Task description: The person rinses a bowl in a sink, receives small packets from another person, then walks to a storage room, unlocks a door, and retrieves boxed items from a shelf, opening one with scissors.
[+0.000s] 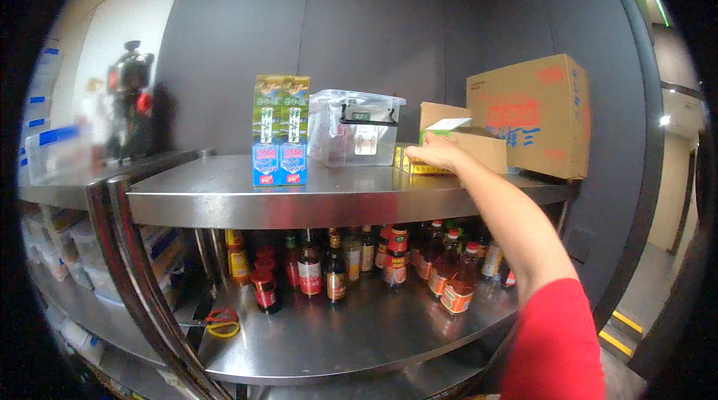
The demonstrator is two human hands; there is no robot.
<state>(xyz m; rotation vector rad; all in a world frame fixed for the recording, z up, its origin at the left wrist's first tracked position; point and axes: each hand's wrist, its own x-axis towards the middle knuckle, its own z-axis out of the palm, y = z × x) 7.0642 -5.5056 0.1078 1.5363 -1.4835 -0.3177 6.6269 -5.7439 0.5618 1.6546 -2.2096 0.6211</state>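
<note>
My right hand (443,152), at the end of a red sleeve, reaches forward over the upper steel shelf (219,170). Its fingers are bent beside a yellow box (405,160) and a small green-and-white item (449,125). Whether they grip either one cannot be made out. Just behind the hand, an opened cardboard carton (488,150) has its flaps raised. To the left of these stands a clear plastic storage bin (362,136) with a black handle. Two tall printed cartons (280,130) stand side by side near the shelf's front edge. My left hand is out of view.
A large cardboard box (527,119) sits at the shelf's right end. Several sauce bottles (336,276) and jars (265,290) occupy the lower shelf (314,344), with red-and-yellow-handled scissors (223,324) at its left. Clear bins (61,147) and a dark metal appliance (132,102) stand farther left.
</note>
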